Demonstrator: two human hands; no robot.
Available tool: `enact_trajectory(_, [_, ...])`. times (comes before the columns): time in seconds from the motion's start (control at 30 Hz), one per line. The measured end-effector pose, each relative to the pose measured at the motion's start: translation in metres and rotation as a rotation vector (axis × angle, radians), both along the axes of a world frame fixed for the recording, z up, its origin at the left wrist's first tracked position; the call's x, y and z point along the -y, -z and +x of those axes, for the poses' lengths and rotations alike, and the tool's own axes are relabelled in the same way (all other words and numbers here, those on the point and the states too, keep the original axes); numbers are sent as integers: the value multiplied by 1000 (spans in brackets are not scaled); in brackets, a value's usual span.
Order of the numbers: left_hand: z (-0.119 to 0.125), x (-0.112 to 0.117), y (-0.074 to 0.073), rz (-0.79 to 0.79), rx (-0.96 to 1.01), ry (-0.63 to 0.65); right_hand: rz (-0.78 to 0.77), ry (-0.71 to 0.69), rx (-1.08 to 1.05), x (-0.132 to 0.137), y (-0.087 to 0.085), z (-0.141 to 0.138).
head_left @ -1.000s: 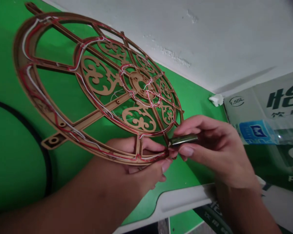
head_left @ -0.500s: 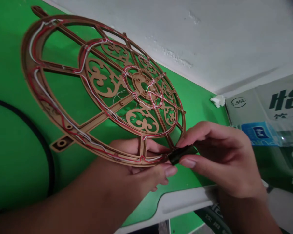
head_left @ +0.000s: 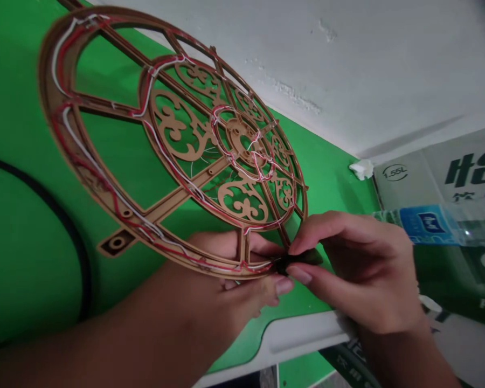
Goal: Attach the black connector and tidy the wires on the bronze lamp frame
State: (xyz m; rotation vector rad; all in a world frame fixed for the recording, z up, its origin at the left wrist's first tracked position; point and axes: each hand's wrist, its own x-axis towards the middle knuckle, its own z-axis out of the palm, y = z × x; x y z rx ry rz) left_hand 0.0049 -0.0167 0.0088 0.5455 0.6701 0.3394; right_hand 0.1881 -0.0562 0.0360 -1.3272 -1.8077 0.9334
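At about 5 o'clock on the round brown frame (head_left: 47,75), right on its lower rim, is where the work sits. My left hand (head_left: 234,285) comes in from 7 o'clock and has its fingers clamped on that rim, thumb at the near edge and the other fingers showing through the openwork behind it. My right hand (head_left: 359,275) reaches in from 4 o'clock, thumb and forefinger pinched tight on a small dark piece (head_left: 301,258).

I read the step in hand as putting the tip of that piece to the rim, where the red and white wires (head_left: 117,202) run along the frame. To my eye, any further move calls for the left grip to hold the frame steady and for a light, exact touch at the tip, since the wires lie close together there.

The dark piece lies nearly level, its long axis running from 3 o'clock to 9 o'clock, with the tip pointing toward 9 o'clock and meeting the rim just beside my left thumb. Whether it is a tool or a part I cannot tell.

The frame is tilted up off the green counter (head_left: 32,258), stretching from 10 o'clock down to 4 o'clock. A printed box (head_left: 448,167) and a bottle (head_left: 432,223) stand at 3 o'clock.
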Motion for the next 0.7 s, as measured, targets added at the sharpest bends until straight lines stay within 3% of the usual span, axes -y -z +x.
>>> enact_trajectory(0.23, [-9, 2, 11, 130, 6, 57, -14, 29, 35, 3, 4, -3])
enact_trajectory(0.43, [-14, 8, 25, 336, -201, 101, -83, 29, 84, 9, 1, -6])
enact_trajectory(0.57, [-15, 7, 19, 336, -255, 116, -169, 36, 83, 10, 2, -7])
enact_trajectory(0.7, [-15, 5, 5, 249, -298, 100, -158, 56, 31, 6, 10, -9])
